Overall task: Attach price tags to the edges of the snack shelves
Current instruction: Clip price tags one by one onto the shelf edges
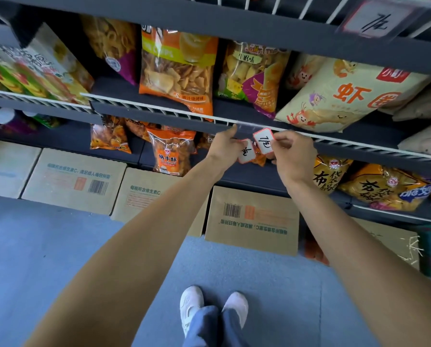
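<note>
— How's the light?
— Even and fairly bright, probably from overhead; shadows are soft. Some glare on the snack bags [177,71].
— Sharpness?
— Centre is clear. The shelf rails [159,110] bow with wide-angle distortion, and the corners smear.

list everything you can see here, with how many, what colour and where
price tags: two loose, white with red border, held at the middle shelf edge; a third already on the top shelf edge
clear tag holder: one, on the middle shelf rail
snack bags: many, mostly orange and yellow, on the shelves
cardboard boxes: several, brown, on the floor under the shelves
floor: grey-blue
shoes: two, white, bottom centre
hands: left hand touches the rail and holds one tag; right hand pinches the other
</note>
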Tool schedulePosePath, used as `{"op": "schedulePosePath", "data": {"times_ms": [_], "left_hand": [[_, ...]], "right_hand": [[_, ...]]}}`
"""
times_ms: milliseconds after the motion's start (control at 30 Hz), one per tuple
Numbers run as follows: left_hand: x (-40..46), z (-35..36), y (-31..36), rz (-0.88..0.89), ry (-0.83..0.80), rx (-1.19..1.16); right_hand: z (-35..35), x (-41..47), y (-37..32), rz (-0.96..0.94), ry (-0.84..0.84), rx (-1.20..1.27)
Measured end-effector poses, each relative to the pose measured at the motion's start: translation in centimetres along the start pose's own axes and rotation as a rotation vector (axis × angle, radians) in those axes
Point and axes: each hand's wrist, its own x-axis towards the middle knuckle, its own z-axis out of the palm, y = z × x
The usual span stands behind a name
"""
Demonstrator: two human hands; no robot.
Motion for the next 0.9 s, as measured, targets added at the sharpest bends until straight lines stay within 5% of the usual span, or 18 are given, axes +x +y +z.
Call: {"op": "schedulePosePath", "data": {"times_ms": [400, 900], "left_hand": [[-0.4, -2.3, -1.9, 0.180, -0.038, 0.583], [1.4, -2.8, -3.0, 0.189, -0.049, 0.618]], "right_hand": [[1.1, 2.7, -1.0, -0.473, 0.106, -0.386], [3.9, 3.5, 0.7, -0.675, 0.043, -0.730]]}}
